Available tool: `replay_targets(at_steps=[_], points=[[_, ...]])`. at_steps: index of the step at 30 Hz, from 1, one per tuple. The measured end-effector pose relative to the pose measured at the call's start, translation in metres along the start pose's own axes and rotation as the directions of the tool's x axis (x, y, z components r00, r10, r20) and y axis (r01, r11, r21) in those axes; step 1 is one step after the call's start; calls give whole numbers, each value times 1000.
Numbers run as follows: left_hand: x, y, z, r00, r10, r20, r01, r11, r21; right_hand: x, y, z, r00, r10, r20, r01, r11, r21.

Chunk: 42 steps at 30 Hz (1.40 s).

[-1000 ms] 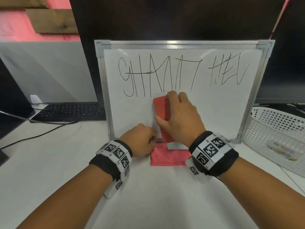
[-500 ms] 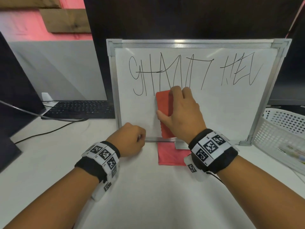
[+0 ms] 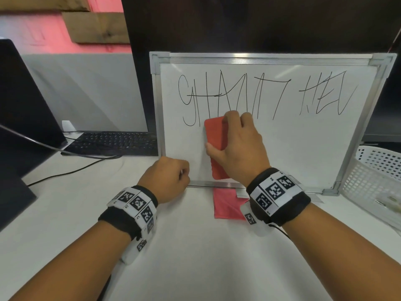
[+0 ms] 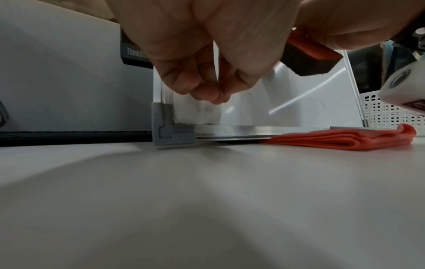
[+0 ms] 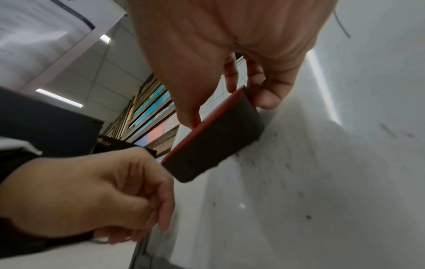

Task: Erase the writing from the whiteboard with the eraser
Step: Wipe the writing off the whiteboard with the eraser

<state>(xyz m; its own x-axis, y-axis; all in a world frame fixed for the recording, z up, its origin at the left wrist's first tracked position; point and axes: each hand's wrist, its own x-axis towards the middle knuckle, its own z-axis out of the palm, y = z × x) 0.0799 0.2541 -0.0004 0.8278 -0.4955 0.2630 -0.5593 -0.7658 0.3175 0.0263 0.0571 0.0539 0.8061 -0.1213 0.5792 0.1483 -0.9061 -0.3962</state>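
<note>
Red eraser (image 3: pixel 216 135) half hidden under right hand (image 3: pixel 239 148); board contact unclear.

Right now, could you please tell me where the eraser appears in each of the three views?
Head: eraser centre, on the whiteboard, under the right hand.
Left wrist: upper right, red top, dark felt.
Right wrist: centre, felt against the board.
Shared landmark: the left hand, a fist at the board's lower-left corner.

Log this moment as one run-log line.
right hand: grips red felt-backed eraser on metal-framed whiteboard | left hand: curled, at frame | black writing: intact
</note>
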Motion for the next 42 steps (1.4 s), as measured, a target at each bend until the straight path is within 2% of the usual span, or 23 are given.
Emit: replay_targets(at_steps=[2,5,9,11,14,19,23,28,33,39,42], points=[[0,1,0,1000,-9,-13,9,1000,0,0,-1,1,1000,0,3,0,1000,-12],[-1,2,-1,999,-2,-40,1,1000,-23,-6,-6,7,994,-52,98,58,996,-66],[-1,1,-2,997,-20,-73,18,999,-31,5,-8,4,1000,-19,13,19,1000,-11],[0,1,-2,995,-26,-100,24,999,-27,6,-12,5,999,-30,33,31,999,-25],[2,-1,-4,978,-51,-202,43,998,-44,1,-17,10,989,-78,124,88,993,-77],[-1,-6,-6,935,-46,-352,52,999,5,8,-20,10,998,-45,53,47,998,-40],[-2,-8,-8,930,-56,-364,62,998,4,3,-24,16,983,-124,139,139,985,-100],[-3,-7,-8,933,-74,-352,75,997,-11,15,-30,12,994,-87,68,91,994,-55],[-3,-8,-8,937,-102,-333,100,995,-22,4,-33,23,978,-123,166,143,983,-117],[-3,-9,-7,940,-94,-328,92,996,-23,15,-39,21,990,-123,71,127,991,-53],[-2,-10,-7,932,-83,-354,75,997,-36,9,-39,26,986,-133,102,140,988,-70]])
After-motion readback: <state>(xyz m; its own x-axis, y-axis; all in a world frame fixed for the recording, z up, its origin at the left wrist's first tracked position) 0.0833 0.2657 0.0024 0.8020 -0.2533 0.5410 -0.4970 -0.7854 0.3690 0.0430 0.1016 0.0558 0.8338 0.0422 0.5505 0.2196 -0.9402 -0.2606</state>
